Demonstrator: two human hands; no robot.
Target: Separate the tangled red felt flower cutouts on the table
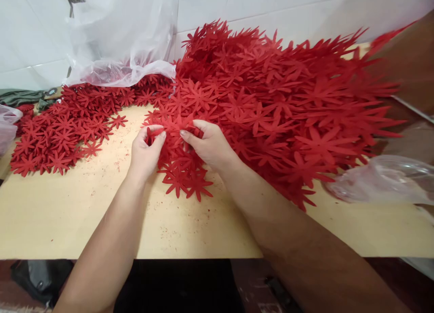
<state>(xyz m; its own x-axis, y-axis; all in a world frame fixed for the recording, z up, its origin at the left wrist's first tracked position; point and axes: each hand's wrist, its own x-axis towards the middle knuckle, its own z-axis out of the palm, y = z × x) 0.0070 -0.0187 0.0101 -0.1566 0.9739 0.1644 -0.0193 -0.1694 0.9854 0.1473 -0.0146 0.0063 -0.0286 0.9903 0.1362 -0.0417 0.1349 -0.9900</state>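
Observation:
Between my two hands is a red flower-shaped cutout with long narrow petals. My left hand pinches petals at its left side, thumb against fingers. On the other side my right hand pinches it, thumb and forefinger together. Just below the hands lie several smaller red flower cutouts on the table. A big heap of red flower cutouts rises right behind and to the right of my hands. Where the held flower ends and the heap begins is hard to make out.
Another pile of small red flowers spreads at the left, below a white plastic bag by the tiled wall. A clear plastic bag lies at the right, near brown cardboard. Red crumbs dot the pale wooden table.

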